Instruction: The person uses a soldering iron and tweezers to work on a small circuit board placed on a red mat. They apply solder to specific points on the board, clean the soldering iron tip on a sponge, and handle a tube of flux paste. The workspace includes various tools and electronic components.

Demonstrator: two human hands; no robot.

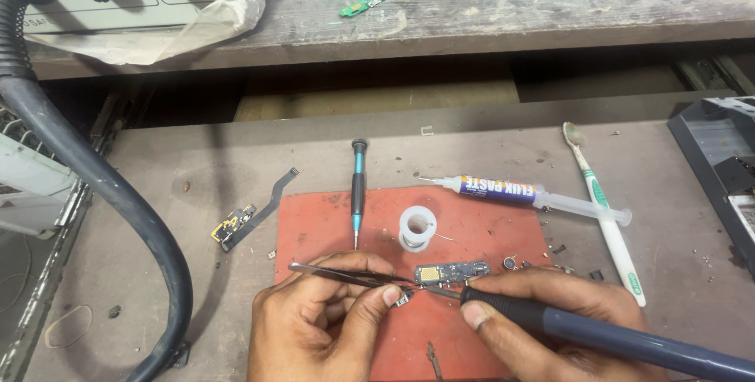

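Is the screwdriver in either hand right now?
No. The screwdriver lies on the red mat; the hands hold tweezers and a soldering iron.

My left hand (318, 315) is resting low in the frame, palm turned inward, its thumb and forefinger pinching together while the other fingers are curling underneath. My right hand (543, 315) is lying just beside it, knuckles up, thumb pressing along the underside of its grip and fingers wrapping over the top. The two thumbs are nearly meeting.
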